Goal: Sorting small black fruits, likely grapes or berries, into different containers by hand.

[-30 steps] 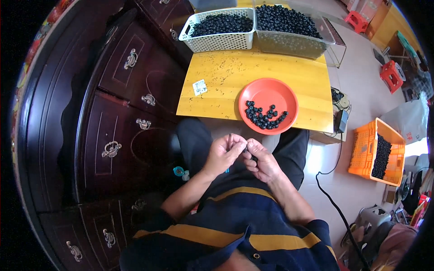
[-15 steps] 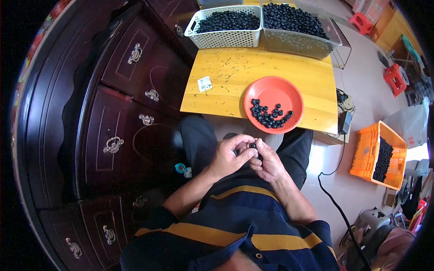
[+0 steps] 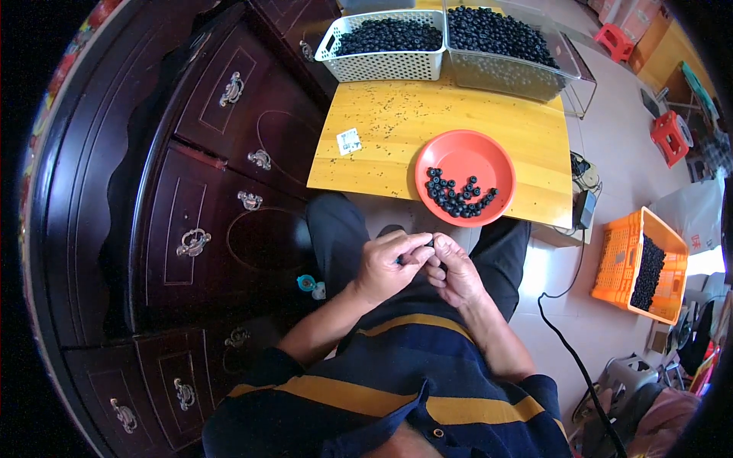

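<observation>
Above my lap, my left hand (image 3: 391,263) and my right hand (image 3: 456,273) meet with their fingertips together. A small black ring-shaped part (image 3: 431,243) is pinched between them, mostly covered by the fingers. The right fingers are curled in, and whether more parts lie in that palm I cannot make out. Something bluish shows at the left hand's curled fingers, too small to name. Just beyond my hands, a round red plastic bowl (image 3: 467,153) sits at the table's near edge. Several loose black parts (image 3: 463,206) like those in the bins lie along its near side.
On the yellow wooden table (image 3: 382,164) stand a white perforated basket (image 3: 382,69) and a clear bin (image 3: 504,72), both full of black parts. Dark crumbs and a white paper square (image 3: 349,141) lie there. Dark drawers (image 3: 191,214) flank my left; an orange crate (image 3: 615,267) and black cable (image 3: 569,347) lie right.
The fingertips have closed further over the black part, so less of it shows. My left forefinger has straightened a little toward the right hand. The bowl's contents look the same.
</observation>
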Demonstrator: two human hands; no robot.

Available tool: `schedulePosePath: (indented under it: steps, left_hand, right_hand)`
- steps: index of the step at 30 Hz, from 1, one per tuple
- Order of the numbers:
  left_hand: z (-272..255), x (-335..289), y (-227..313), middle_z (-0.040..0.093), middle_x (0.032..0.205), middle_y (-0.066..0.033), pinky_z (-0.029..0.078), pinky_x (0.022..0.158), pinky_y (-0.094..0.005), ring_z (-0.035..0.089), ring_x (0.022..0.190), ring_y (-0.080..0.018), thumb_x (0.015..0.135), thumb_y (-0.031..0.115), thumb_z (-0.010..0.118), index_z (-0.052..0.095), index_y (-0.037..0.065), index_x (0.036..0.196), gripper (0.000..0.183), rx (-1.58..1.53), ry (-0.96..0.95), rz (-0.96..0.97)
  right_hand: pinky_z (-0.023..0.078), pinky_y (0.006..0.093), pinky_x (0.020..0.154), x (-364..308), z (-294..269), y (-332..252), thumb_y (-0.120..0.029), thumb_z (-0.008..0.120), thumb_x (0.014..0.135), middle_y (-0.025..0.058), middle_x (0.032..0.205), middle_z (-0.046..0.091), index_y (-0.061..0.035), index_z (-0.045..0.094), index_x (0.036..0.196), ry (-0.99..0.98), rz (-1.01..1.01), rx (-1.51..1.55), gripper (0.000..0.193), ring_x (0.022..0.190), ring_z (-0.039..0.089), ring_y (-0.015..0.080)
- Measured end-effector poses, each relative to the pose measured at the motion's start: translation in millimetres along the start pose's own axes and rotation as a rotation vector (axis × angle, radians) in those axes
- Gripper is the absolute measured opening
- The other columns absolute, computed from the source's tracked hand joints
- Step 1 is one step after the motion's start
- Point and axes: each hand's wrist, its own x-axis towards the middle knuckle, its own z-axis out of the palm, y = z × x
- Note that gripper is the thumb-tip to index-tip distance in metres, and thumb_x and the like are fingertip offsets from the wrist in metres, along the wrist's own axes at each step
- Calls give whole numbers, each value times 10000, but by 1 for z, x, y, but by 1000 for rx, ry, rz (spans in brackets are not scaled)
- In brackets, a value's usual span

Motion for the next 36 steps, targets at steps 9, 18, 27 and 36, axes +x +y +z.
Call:
schedulePosePath:
  steps: [9,18,27,36]
  left_hand:
    - [-1,7,3,618,675,-37,433,497,-263,558,535,-96,812,57,810,642,36,902,192,-74,-20,-43]
    - [-18,19,-3,655,750,-101,525,585,-343,674,650,-218,833,344,814,601,37,975,399,143,-261,-48]
    - [-17,22,0,658,746,-106,528,581,-375,685,654,-264,831,401,795,598,54,875,401,235,-244,58]
    - [-16,22,-2,648,734,-101,506,566,-432,668,657,-308,845,443,746,567,76,854,408,268,-254,61]
  right_hand:
    - [283,166,445,0,-2,-3,-339,588,1027,-44,750,485,-149,562,970,-1,-22,48,200,546,394,35]
    - [282,163,448,-2,-2,-7,-334,592,1025,-47,755,484,-142,555,953,-51,-3,3,208,548,391,31]
    - [268,158,439,1,-8,-3,-278,631,1003,-42,750,522,-100,589,1006,-107,-20,15,183,535,411,25]
    - [237,173,438,1,-3,-5,-352,601,1023,-64,705,474,-141,564,922,-59,3,-77,237,518,357,19]
